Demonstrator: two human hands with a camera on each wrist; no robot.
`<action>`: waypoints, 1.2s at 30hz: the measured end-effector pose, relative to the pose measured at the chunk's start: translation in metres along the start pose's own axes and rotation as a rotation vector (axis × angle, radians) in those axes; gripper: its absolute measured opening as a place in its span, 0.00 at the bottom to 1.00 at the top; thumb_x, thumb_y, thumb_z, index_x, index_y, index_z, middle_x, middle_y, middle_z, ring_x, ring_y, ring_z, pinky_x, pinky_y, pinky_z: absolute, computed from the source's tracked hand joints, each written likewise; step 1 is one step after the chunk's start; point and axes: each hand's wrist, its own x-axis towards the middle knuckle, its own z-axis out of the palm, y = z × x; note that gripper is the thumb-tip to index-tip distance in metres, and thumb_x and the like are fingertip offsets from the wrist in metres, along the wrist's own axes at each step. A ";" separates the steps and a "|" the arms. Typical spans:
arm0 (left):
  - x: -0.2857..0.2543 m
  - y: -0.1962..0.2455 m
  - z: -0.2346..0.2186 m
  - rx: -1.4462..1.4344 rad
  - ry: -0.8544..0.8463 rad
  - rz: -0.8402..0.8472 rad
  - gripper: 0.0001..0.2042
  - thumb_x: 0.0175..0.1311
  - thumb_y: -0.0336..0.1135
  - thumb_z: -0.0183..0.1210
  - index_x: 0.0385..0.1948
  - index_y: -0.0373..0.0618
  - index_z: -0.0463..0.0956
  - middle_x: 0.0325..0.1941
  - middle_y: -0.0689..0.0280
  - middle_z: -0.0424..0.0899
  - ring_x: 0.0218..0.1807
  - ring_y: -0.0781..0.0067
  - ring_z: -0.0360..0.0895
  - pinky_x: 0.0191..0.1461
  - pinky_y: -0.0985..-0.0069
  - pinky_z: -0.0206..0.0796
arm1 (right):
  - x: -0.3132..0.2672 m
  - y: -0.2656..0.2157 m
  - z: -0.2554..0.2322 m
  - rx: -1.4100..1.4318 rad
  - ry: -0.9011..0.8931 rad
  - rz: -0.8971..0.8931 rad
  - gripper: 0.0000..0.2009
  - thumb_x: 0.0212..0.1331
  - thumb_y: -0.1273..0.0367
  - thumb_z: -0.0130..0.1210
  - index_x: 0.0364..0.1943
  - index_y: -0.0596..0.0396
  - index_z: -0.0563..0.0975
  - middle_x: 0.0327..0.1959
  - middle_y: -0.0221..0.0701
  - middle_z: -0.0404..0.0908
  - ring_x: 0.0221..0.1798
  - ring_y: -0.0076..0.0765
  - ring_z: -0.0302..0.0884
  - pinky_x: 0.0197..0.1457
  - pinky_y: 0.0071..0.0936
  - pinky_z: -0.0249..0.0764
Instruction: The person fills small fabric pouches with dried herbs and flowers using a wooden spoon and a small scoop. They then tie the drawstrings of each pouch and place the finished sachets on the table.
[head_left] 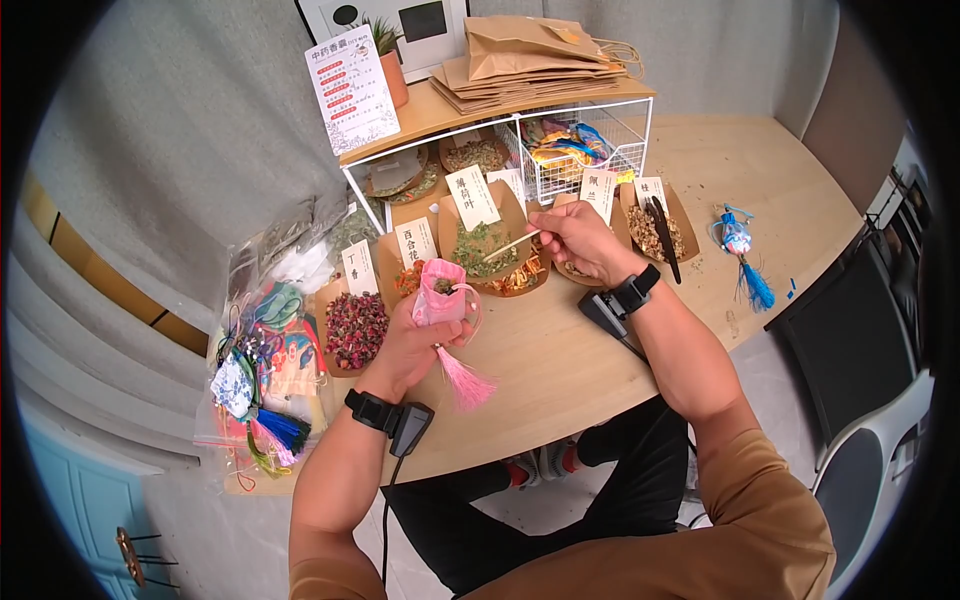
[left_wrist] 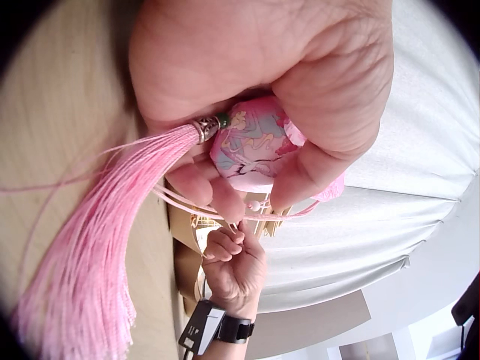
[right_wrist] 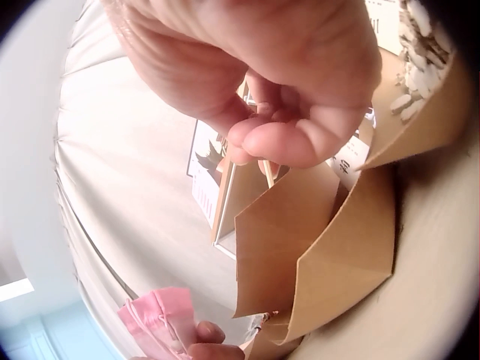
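A small pink pouch (head_left: 440,303) with a pink tassel (head_left: 464,380) is held upright by my left hand (head_left: 404,345), thumb across its front; dried leaves show in its open mouth. In the left wrist view, fingers curl round the printed pouch (left_wrist: 251,142). My right hand (head_left: 583,238) pinches a thin light-coloured stick (head_left: 513,244), whose far end reaches over the green dried leaves (head_left: 482,252) in a brown paper tray. In the right wrist view, thumb and fingertips of the right hand (right_wrist: 277,97) meet, and the stick is mostly hidden.
Paper trays hold rosebuds (head_left: 355,330) at left and pale pieces (head_left: 655,232) with a dark utensil (head_left: 662,238) at right. A wooden shelf (head_left: 430,108) carries paper bags (head_left: 540,60). A blue tasselled pouch (head_left: 737,240) lies at right; plastic-bagged pouches (head_left: 275,350) lie at left.
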 end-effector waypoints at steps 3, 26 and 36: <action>0.001 -0.001 -0.001 -0.001 -0.010 0.003 0.19 0.55 0.24 0.63 0.50 0.39 0.72 0.45 0.63 0.80 0.40 0.75 0.79 0.38 0.78 0.72 | 0.003 0.003 -0.004 0.076 -0.014 0.006 0.09 0.63 0.67 0.58 0.30 0.58 0.81 0.17 0.20 0.74 0.16 0.14 0.65 0.16 0.13 0.62; 0.000 0.003 0.005 0.071 0.018 -0.017 0.20 0.56 0.26 0.62 0.52 0.40 0.70 0.46 0.64 0.79 0.39 0.76 0.78 0.37 0.80 0.72 | -0.023 -0.016 0.009 0.238 -0.262 -0.200 0.09 0.65 0.69 0.56 0.34 0.62 0.81 0.17 0.24 0.75 0.18 0.16 0.68 0.21 0.14 0.66; 0.001 0.002 0.003 0.055 -0.004 -0.026 0.20 0.55 0.26 0.64 0.50 0.40 0.71 0.46 0.64 0.79 0.39 0.77 0.78 0.37 0.80 0.71 | -0.022 -0.008 0.009 0.113 -0.421 -0.318 0.09 0.64 0.71 0.57 0.40 0.64 0.82 0.21 0.27 0.77 0.22 0.19 0.72 0.26 0.16 0.71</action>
